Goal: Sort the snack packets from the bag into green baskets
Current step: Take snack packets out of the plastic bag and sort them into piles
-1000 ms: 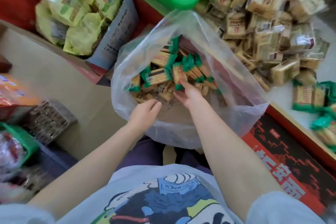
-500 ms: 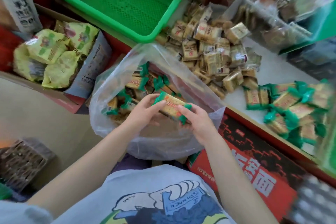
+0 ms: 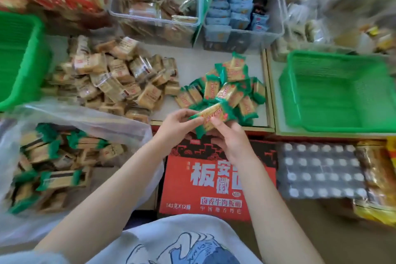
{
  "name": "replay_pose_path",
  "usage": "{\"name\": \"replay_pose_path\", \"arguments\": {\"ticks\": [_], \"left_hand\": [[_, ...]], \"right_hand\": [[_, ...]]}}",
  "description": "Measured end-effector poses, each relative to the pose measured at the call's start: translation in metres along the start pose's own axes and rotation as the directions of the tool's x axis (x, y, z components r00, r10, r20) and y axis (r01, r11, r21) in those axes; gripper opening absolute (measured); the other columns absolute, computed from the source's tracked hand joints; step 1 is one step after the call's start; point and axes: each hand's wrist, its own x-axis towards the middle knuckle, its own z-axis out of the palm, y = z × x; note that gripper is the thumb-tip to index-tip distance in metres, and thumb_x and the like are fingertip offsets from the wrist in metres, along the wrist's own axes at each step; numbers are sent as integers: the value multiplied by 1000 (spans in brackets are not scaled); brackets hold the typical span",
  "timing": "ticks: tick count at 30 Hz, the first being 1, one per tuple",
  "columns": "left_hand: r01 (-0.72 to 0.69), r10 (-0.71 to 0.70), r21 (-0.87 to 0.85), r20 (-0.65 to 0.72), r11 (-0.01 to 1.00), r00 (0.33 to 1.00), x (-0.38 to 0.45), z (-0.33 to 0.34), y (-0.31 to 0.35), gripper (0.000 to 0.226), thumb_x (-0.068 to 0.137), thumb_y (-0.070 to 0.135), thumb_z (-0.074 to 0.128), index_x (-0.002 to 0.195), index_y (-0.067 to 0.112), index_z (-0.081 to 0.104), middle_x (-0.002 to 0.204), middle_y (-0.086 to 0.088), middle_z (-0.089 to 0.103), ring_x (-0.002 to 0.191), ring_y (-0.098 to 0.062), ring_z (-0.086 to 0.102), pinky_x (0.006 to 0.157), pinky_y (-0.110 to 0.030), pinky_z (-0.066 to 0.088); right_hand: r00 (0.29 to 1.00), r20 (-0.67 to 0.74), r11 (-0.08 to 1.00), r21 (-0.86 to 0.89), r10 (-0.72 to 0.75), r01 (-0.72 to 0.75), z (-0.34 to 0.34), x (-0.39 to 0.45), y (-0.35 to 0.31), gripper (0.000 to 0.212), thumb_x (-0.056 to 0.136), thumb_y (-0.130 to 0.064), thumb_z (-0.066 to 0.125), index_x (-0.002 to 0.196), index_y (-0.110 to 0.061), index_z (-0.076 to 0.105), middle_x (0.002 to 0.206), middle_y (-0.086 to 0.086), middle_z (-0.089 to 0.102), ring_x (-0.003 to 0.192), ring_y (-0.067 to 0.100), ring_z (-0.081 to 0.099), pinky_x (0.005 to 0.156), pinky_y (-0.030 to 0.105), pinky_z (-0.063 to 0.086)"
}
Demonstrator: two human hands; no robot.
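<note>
Both hands meet just over the near edge of the white table (image 3: 252,64), above a red carton (image 3: 205,180) that stands below it. The left hand (image 3: 174,127) pinches the left end of a green-ended snack packet (image 3: 211,115) and the right hand (image 3: 230,138) grips it from below and the right, fingers closed on the wrapper. The packet is held level, touching the near side of a heap of like green-ended packets (image 3: 227,88) on the table.

To the right, past a thin wooden edge, a green basket (image 3: 334,94) sits with nothing showing inside it; the way across to it from the hands is open, with only the heap's corner near. A second green basket (image 3: 19,58) stands at the far left, cut by the frame. Between it and the green heap lies a wide pile of tan packets (image 3: 113,79), filling most of the table's left half.

The clear plastic bag (image 3: 85,122) lies open at lower left beside the left forearm, holding many more green-ended packets, too jumbled to count. Behind the piles stand two clear bins (image 3: 154,21), one of brown wrapped snacks, one of pale blue packs. A shrink-wrapped tray of cans (image 3: 321,169) sits right of the carton. Two baskets, two bins, one bag, one packet in hand
</note>
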Motion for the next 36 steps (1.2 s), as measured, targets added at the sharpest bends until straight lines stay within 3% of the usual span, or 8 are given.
{"name": "replay_pose_path", "arguments": {"ticks": [2, 6, 9, 12, 15, 22, 28, 36], "left_hand": [[-12, 13, 47, -21, 999, 1000, 25, 31, 2, 32, 94, 29, 67, 125, 21, 62, 117, 3, 69, 103, -11, 66, 86, -32, 56], [24, 99, 482, -230, 876, 968, 79, 57, -11, 68, 92, 31, 66, 152, 21, 36, 158, -6, 34, 146, -25, 29, 118, -44, 27], [140, 51, 581, -300, 802, 953, 109, 63, -21, 84, 90, 45, 68, 158, 33, 20, 168, -7, 5, 154, -32, 2, 122, -54, 15], [257, -34, 627, -344, 735, 938, 129, 69, -28, 98, 83, 67, 64, 159, 38, 8, 168, -9, -8, 154, -34, -3, 120, -60, 16], [258, -58, 578, -341, 774, 938, 142, 73, -34, 105, 79, 73, 64, 160, 35, 8, 167, -11, -14, 154, -35, 5, 121, -58, 19], [279, -55, 593, -367, 755, 929, 143, 78, -49, 97, 85, 71, 57, 160, 24, 16, 168, -6, -10, 153, -38, 4, 121, -57, 20], [53, 23, 496, -147, 867, 989, 134, 80, -55, 82, 88, 66, 52, 154, 23, 32, 160, -4, 34, 147, -23, 31, 117, -54, 32], [-80, 113, 449, -47, 890, 993, 80, 36, -41, 42, 99, 39, 56, 137, 20, 56, 130, 1, 62, 121, -16, 57, 102, -36, 47]], "right_hand": [[992, -122, 995, -87, 27, -38, -41, 14, -4, 30, 96, -23, 66, 124, -15, 58, 112, 4, 73, 99, 19, 71, 83, 37, 60], [935, -347, 935, -349, -75, -54, -105, 51, -23, 29, 94, -29, 66, 119, -18, 57, 114, 0, 65, 99, 15, 62, 84, 30, 46], [927, -319, 921, -385, -197, 64, -122, 89, -44, 25, 97, -29, 63, 120, -19, 59, 112, -2, 68, 98, 14, 66, 76, 32, 56], [912, -311, 813, -581, -266, 39, -130, 124, -45, 49, 95, -35, 65, 139, -19, 49, 129, 4, 61, 118, 23, 60, 95, 43, 53], [921, -227, 619, -785, -317, 19, -137, 138, -33, 70, 95, -43, 62, 154, -19, 32, 157, 10, 34, 144, 27, 32, 118, 47, 32], [947, -104, 579, -809, -304, 97, -142, 140, -7, 85, 94, -48, 62, 160, -27, 12, 167, 4, 14, 153, 26, 15, 122, 51, 22], [951, -141, 576, -816, -276, 46, -135, 128, 0, 86, 96, -44, 61, 161, -29, 7, 168, 6, 7, 154, 26, 9, 122, 49, 17], [869, -252, 553, -833, -426, 29, -92, 88, -1, 70, 93, -48, 60, 152, -19, 36, 161, 8, 31, 148, 28, 25, 119, 52, 28]]}}
